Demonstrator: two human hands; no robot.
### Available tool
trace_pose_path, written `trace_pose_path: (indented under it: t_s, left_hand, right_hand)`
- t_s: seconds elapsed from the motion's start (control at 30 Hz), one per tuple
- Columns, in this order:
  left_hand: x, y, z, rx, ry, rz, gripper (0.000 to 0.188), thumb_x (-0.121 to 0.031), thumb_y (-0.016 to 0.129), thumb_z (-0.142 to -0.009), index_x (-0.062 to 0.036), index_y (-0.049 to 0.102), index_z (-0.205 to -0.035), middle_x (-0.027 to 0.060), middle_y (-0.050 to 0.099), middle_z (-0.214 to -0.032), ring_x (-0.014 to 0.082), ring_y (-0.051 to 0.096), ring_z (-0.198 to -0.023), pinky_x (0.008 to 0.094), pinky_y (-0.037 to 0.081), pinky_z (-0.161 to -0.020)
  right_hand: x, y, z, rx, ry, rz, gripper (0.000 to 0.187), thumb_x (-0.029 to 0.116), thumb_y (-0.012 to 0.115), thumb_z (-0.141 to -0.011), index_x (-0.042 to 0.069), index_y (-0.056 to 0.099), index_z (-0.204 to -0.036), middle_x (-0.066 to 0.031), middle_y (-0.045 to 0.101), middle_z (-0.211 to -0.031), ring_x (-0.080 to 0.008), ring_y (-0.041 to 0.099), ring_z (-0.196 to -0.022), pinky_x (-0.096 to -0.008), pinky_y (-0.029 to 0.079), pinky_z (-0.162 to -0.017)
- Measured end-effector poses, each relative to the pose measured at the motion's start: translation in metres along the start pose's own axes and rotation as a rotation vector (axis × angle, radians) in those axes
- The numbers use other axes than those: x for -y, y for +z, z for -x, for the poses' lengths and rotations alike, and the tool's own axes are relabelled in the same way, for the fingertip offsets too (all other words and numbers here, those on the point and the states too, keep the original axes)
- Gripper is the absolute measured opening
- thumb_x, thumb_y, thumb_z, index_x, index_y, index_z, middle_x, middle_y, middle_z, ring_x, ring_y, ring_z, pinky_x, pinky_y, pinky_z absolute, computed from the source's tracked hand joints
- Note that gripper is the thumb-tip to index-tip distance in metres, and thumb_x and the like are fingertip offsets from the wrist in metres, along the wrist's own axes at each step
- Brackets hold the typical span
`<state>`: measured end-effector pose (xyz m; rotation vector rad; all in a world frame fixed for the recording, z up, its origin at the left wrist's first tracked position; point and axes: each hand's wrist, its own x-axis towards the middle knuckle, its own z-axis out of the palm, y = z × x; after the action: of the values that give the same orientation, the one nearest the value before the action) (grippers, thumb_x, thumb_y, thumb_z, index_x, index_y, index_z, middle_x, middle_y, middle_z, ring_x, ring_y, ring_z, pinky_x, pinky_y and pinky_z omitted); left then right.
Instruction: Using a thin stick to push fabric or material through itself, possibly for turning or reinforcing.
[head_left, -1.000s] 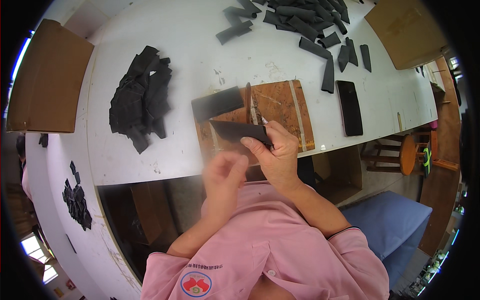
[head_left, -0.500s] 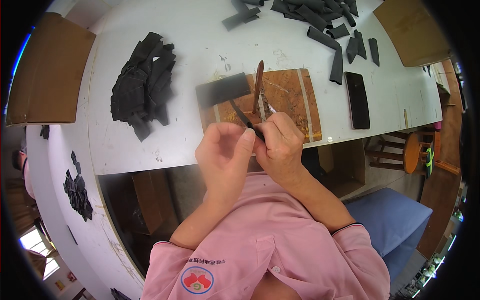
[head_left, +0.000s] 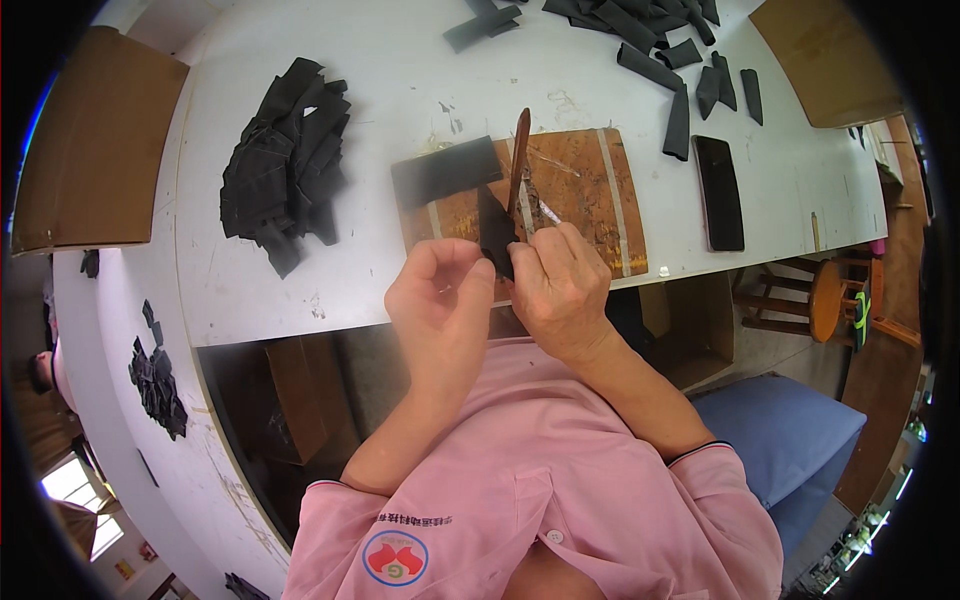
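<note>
A small black fabric piece point(head_left: 495, 228) is pinched between my two hands, over the near edge of a worn wooden board point(head_left: 580, 190). My left hand point(head_left: 442, 300) grips its left side between thumb and fingertips. My right hand point(head_left: 560, 288) has its fingers curled on the right side. Just beyond the piece, a brown pointed stick point(head_left: 519, 160) stands up from the board. On the board's far left corner lies a flat black fabric rectangle point(head_left: 447, 172). My fingers hide part of the held piece.
A heap of flat black pieces point(head_left: 270, 180) lies to the left, and rolled black pieces point(head_left: 640, 25) lie at the far right. A phone point(head_left: 718, 195) rests right of the board. Cardboard boxes point(head_left: 105, 140) flank the white table point(head_left: 390, 80). A blue cushioned seat point(head_left: 775, 440) stands at lower right.
The held black piece has turned from a narrow, edge-on strip to a wider face pointing away from me. Both hands have shifted only slightly and keep their hold.
</note>
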<state>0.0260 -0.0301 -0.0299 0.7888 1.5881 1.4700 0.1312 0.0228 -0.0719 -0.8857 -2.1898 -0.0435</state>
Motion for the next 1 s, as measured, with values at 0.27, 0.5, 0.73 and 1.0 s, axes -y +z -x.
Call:
trace_pose_path:
  t_s: [0.27, 0.5, 0.73, 1.0]
  left_hand:
    - [0.007, -0.004, -0.003, -0.012, -0.026, -0.055, 0.009, 0.003, 0.054, -0.072, 0.0051, 0.053, -0.081, 0.0052, 0.055, -0.071, 0.0081, 0.049, -0.064, 0.0214, 0.042, -0.059]
    - [0.019, -0.016, -0.005, 0.022, 0.037, -0.120, 0.001, 0.002, 0.054, -0.078, 0.0017, 0.053, -0.078, -0.0003, 0.052, -0.063, 0.0026, 0.045, -0.051, 0.0161, 0.036, -0.042]
    - [0.024, -0.009, 0.000, 0.004, 0.444, -0.532, 0.004, 0.007, 0.054, -0.076, 0.0044, 0.052, -0.078, 0.0023, 0.054, -0.061, 0.0030, 0.048, -0.049, 0.0170, 0.039, -0.043]
    - [0.002, -0.009, -0.013, 0.078, -0.038, 0.004, 0.005, 0.002, 0.057, -0.077, 0.0030, 0.056, -0.082, 0.0042, 0.057, -0.062, 0.0056, 0.051, -0.045, 0.0159, 0.039, -0.038]
  right_hand:
    - [0.000, 0.000, -0.002, -0.022, -0.034, 0.045, 0.012, 0.007, 0.051, -0.050, 0.006, 0.039, -0.052, -0.0057, 0.032, -0.058, -0.0172, 0.040, -0.053, -0.0264, 0.035, -0.040]
    - [-0.001, -0.026, -0.006, 0.353, 0.402, -0.800, 0.045, 0.031, 0.068, -0.066, 0.002, 0.052, -0.096, -0.0086, 0.047, -0.086, -0.0227, 0.054, -0.070, -0.0316, 0.045, -0.056]
    - [0.006, -0.027, -0.009, 0.227, 0.200, -0.554, 0.022, 0.007, 0.063, -0.070, 0.000, 0.055, -0.089, -0.0083, 0.050, -0.080, -0.0211, 0.055, -0.069, -0.0269, 0.044, -0.053]
    - [0.006, -0.022, -0.011, 0.126, 0.256, -0.588, 0.026, 0.007, 0.066, -0.066, -0.001, 0.055, -0.088, -0.0093, 0.051, -0.080, -0.0243, 0.054, -0.066, -0.0305, 0.045, -0.054]
